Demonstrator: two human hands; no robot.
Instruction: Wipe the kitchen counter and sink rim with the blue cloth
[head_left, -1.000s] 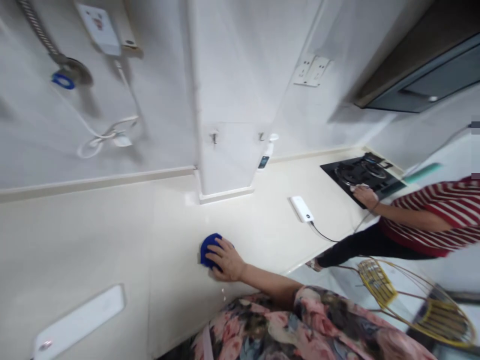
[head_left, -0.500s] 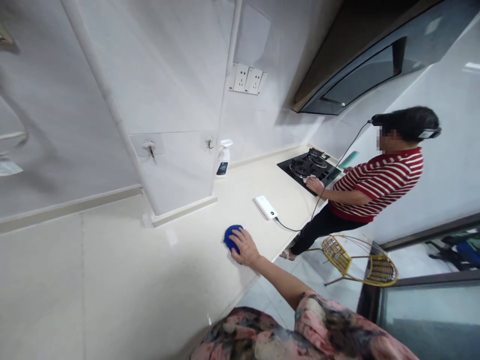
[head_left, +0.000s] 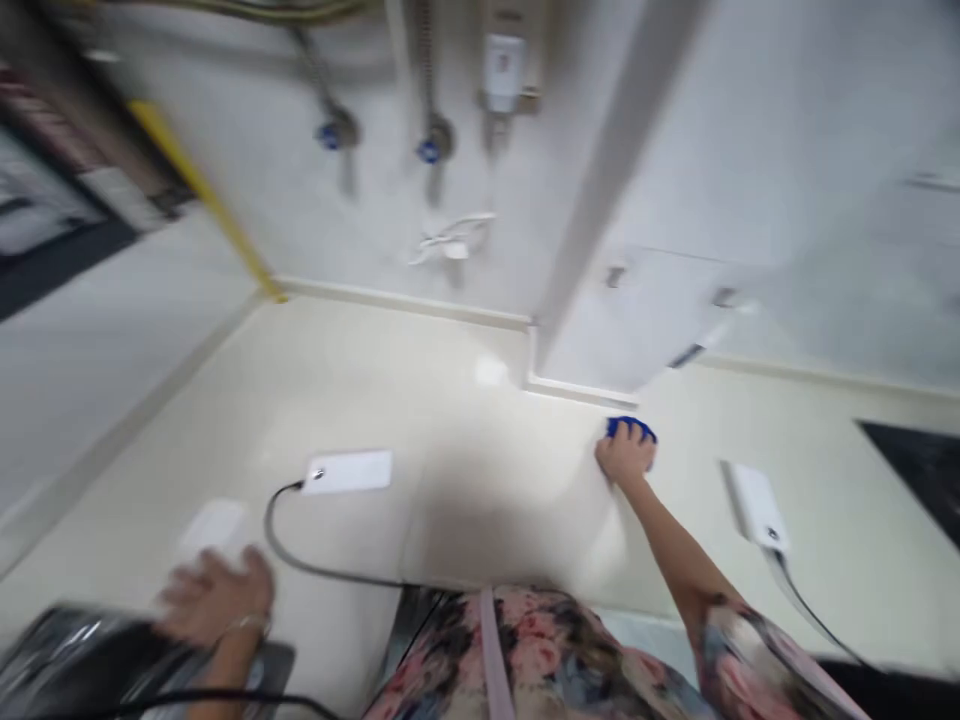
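Note:
My right hand (head_left: 624, 455) reaches forward over the cream countertop (head_left: 465, 490) and presses on a blue cloth (head_left: 631, 428), fingers curled over it. The cloth lies at the foot of a white wall column (head_left: 592, 300). My left hand (head_left: 214, 597) is low at the left, blurred, its fingers stretched out flat on the counter beside a white pad (head_left: 214, 523). A bracelet shows on that wrist. It rests beside a dark shiny object (head_left: 90, 650) at the bottom left corner.
A white power bank (head_left: 349, 470) with a black cable (head_left: 315, 565) lies left of centre. A second white power bank (head_left: 757, 503) with its cable lies at the right. The black hob's corner (head_left: 922, 465) shows far right. Pipes, valves and a socket hang on the back wall.
The view has swung left, so the other person and the chair are out of sight. My right hand and cloth have moved up to the column's foot. My left hand has come into view.

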